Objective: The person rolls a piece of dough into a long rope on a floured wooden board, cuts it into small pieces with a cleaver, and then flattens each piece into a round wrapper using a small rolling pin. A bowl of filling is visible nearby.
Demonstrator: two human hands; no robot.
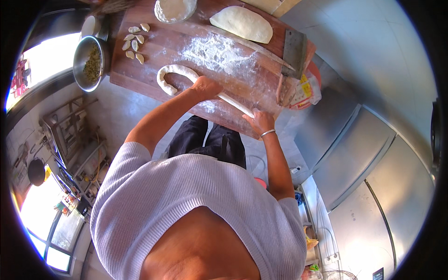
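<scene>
A long white dough rope (178, 68) lies along the near side of a wooden board (135, 77), its left part curled into a hook. My left hand (206, 88) is closed over the middle of the rope. At the rope's thinner right end, my right hand (259, 122) grips it between thumb and fingers, near the board's front edge. Loose flour (217, 53) is spread beyond my hands. Farther back rests a large half-round slab of dough (242, 24). Several small dumplings (135, 45) sit at the board's left.
Left of the board stands a metal bowl (78, 70) with green chopped filling. A round container (175, 10) of something pale stands at the back. A broad-bladed cleaver (295, 49) lies at the right, beside a thin wooden stick (263, 50). Steel cabinets (359, 144) line the right side.
</scene>
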